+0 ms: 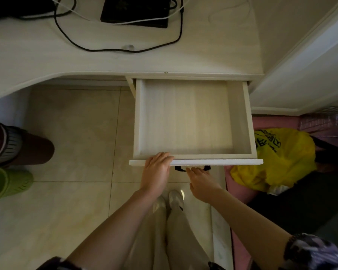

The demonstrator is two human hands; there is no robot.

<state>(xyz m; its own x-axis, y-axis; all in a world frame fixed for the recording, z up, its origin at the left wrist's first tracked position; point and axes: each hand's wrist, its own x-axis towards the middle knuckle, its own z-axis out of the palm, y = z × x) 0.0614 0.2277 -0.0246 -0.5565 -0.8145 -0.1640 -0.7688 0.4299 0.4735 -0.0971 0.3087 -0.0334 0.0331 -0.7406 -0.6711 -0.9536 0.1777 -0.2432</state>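
A pale wooden drawer [240, 117] stands pulled far out from under the desk [47, 61], and nothing lies inside it. My left hand [156, 172] rests on the top edge of the drawer front, fingers laid over the rim near its left end. My right hand [201, 180] is just below the front panel with its fingers stretched toward the black handle [179, 168]. The fingertips touch or nearly touch the handle; I cannot tell which.
On the desk lie a black device [137, 10] and looping black and white cables [113, 49]. A yellow plastic bag [277, 162] sits on something pink to the right. At the left stand a brown and a green container [10, 182]. My feet are under the drawer front.
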